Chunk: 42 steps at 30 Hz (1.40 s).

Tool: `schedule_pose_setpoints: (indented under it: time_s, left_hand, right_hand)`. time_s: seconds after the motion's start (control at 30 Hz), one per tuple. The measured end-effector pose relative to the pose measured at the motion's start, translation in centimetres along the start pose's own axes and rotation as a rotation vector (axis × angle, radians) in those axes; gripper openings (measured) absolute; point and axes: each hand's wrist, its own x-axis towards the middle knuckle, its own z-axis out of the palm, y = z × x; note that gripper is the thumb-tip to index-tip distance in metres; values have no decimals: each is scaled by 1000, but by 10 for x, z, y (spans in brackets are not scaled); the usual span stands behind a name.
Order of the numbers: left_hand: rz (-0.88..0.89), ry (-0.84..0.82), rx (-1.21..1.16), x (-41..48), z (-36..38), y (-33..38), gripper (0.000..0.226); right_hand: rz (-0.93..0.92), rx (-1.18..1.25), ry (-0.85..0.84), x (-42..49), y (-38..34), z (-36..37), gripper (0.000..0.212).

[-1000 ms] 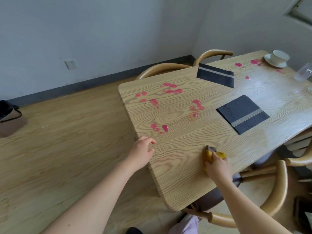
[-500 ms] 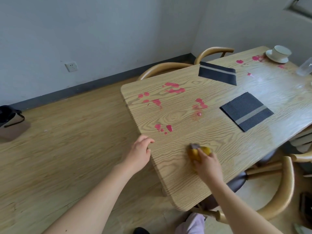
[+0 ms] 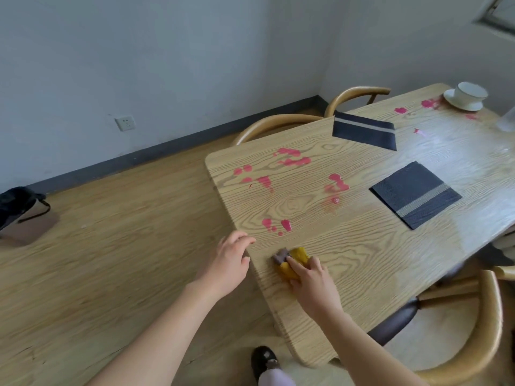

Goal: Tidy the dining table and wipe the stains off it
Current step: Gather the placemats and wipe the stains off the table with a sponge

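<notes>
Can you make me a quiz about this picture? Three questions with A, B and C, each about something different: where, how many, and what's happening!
1. Where is the white cup?
A) inside a sink
B) on a saucer near the table's far edge
C) on a shelf

2. How many dark mats lie on the table?
A) one
B) two
C) four

3. What is the right hand doing?
A) lifting a spoon
B) hanging empty
C) holding a yellow cloth on the table

Answers:
1 B, the cup sits on its saucer beside some pink stains.
2 B, one lies mid-table and one at the far edge.
3 C, its fingers hold the cloth against the wood.
</notes>
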Motion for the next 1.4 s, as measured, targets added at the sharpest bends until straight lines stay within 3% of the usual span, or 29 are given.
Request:
schedule_pose_setpoints:
  time_s: [0.17,0.27,0.4,0.57,0.67,0.83,0.97,1.07,1.27,1.4]
  left_hand:
    - [30,-31,8,18,-8,0,42]
    - [62,-61,25,39,-13,0,43]
    - [91,-89,58,78,-21,1,44]
    - [134,-177,110,119,-28,10,45]
    - [187,-177,121,155,-35,20,45]
    - [204,-196,72,191,-30,26,43]
    - [202,-254,76,203,-30,18,43]
    - [191,-270,75,217,-35,14,42]
    - [221,-325,110,242,-38,20,41]
    - [286,-338,120,259,-39,28,41]
  right_hand:
    - [414,46,103,15,94,-28,54]
    - [557,86,131,32,100,-36,56]
    - [489,104,156,66,57,-29,54]
    - [310,128,74,90,-9,-16,55]
    - [287,143,91,102,4,-24,54]
    - [595,170,200,116,82,-47,56]
    - [829,195,188,126,120,-62,57]
    - [749,169,155,153,99,-65,58]
    - [296,58,12,183,2,-52,63]
    - [309,25,38,176,14,-49,63]
